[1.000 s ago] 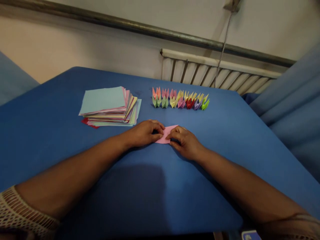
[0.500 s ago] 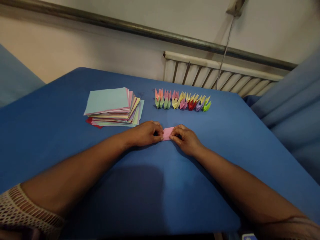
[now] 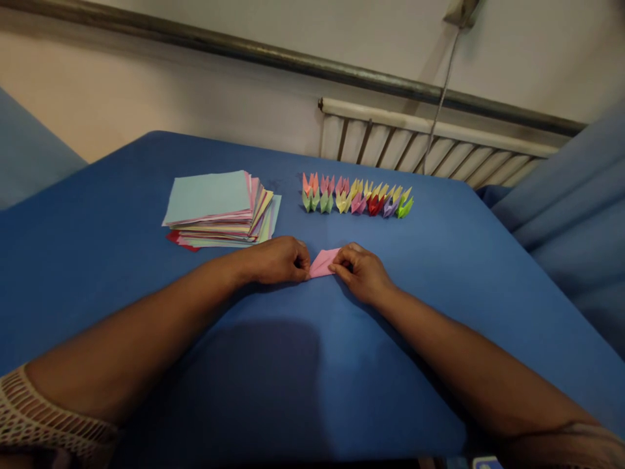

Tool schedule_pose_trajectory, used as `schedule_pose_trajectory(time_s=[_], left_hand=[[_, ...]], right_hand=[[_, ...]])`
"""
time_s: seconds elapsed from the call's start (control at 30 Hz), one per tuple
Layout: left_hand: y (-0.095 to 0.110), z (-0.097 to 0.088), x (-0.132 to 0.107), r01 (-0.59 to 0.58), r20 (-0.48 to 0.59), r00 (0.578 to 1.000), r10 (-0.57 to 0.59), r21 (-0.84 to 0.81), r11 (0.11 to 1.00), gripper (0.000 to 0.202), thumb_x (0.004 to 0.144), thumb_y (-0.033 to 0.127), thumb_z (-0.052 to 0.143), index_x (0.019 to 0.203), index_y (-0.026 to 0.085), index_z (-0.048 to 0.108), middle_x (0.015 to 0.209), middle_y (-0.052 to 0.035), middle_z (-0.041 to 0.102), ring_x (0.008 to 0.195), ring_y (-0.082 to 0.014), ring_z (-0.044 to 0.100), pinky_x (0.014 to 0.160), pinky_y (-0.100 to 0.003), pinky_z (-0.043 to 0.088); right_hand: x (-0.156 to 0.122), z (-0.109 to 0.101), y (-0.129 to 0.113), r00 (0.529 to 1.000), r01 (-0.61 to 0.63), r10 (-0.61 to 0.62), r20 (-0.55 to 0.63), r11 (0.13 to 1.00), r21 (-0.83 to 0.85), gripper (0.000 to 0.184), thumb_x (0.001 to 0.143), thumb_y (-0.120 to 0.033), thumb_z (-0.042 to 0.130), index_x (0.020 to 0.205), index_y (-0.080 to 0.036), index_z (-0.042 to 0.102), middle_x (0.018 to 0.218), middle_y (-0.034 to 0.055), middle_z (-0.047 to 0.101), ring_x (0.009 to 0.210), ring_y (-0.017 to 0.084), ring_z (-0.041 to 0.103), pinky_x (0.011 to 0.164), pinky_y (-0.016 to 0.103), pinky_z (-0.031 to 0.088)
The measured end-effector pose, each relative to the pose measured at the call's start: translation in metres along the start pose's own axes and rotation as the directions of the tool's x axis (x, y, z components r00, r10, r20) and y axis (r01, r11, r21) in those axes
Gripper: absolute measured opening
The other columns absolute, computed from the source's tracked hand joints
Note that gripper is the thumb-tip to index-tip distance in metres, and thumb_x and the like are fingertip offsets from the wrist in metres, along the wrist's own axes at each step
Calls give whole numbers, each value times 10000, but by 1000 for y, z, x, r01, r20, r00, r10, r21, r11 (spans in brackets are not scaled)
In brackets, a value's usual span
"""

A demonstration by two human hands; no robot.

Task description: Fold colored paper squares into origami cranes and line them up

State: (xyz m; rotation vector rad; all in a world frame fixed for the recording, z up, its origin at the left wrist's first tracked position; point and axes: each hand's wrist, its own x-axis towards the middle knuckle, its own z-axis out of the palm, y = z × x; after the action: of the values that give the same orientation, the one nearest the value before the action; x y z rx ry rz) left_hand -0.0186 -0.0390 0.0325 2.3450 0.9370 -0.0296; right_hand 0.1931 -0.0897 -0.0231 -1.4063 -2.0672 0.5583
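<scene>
A small piece of folded pink paper (image 3: 323, 262) lies low over the blue tabletop between my hands, its left end drawn to a point. My left hand (image 3: 283, 260) pinches that pointed lower-left corner between thumb and fingers. On the other side, my right hand (image 3: 362, 271) grips the paper's right edge, its fingertips covering that end. A crease runs slantwise across the part of the paper that shows.
Beyond my left hand stands a stack of coloured paper sheets (image 3: 209, 195), light blue on top. Folded paper cranes (image 3: 359, 202) in several colours stand in two rows farther back. A radiator (image 3: 390, 138) and a pipe run along the wall; a blue curtain (image 3: 576, 195) hangs at right.
My left hand has shifted slightly left, pulling the paper's left end out into a point. The paper was a small rectangle before. My right hand has stayed nearly in place.
</scene>
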Motion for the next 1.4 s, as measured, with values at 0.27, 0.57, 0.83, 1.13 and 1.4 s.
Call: schedule_pose_trajectory(time_s=[0.27, 0.57, 0.83, 1.13, 1.4], left_hand=[[8, 0, 2, 38, -2, 999, -38, 86, 996, 174, 734, 282, 543, 711, 174, 678, 767, -3, 660, 623, -114, 542, 605, -223, 385], [10, 3, 7, 125, -39, 992, -120, 183, 975, 196, 757, 347, 573, 740, 171, 659, 735, -10, 634, 607, -123, 515, 555, -240, 324], [11, 3, 5, 89, -51, 995, -82, 143, 986, 193, 770, 353, 597, 830, 177, 649, 774, -5, 639, 657, -132, 536, 575, -232, 337], [3, 7, 7, -45, -71, 996, 46, 10, 999, 254, 768, 342, 632, 969, 189, 652, 926, -18, 654, 791, -144, 574, 683, -231, 392], [4, 10, 9, -2, -97, 995, 2, 4, 1000, 185, 779, 299, 621, 928, 192, 649, 866, 5, 659, 756, -131, 571, 662, -221, 383]], right_hand=[[0, 1, 1, 999, 38, -39, -26, 999, -29, 107, 866, -231, 594, 766, -193, 597, 800, 4, 570, 765, 132, 533, 711, 263, 406], [-1, 0, 0, 999, 29, -31, -22, 998, -56, 117, 868, -234, 596, 757, -195, 594, 787, 0, 561, 764, 135, 534, 705, 265, 402], [-2, 1, 0, 999, 31, -32, -18, 997, -66, 90, 865, -212, 589, 775, -200, 587, 813, 8, 571, 778, 141, 539, 727, 274, 414], [1, 2, 2, 1000, 28, -28, -7, 998, -61, 105, 867, -224, 582, 765, -199, 580, 800, 7, 569, 774, 142, 539, 716, 273, 407], [4, 0, 4, 999, -38, 37, -18, 995, -87, 118, 822, -253, 651, 745, -199, 580, 786, 0, 557, 711, 133, 528, 668, 269, 416]])
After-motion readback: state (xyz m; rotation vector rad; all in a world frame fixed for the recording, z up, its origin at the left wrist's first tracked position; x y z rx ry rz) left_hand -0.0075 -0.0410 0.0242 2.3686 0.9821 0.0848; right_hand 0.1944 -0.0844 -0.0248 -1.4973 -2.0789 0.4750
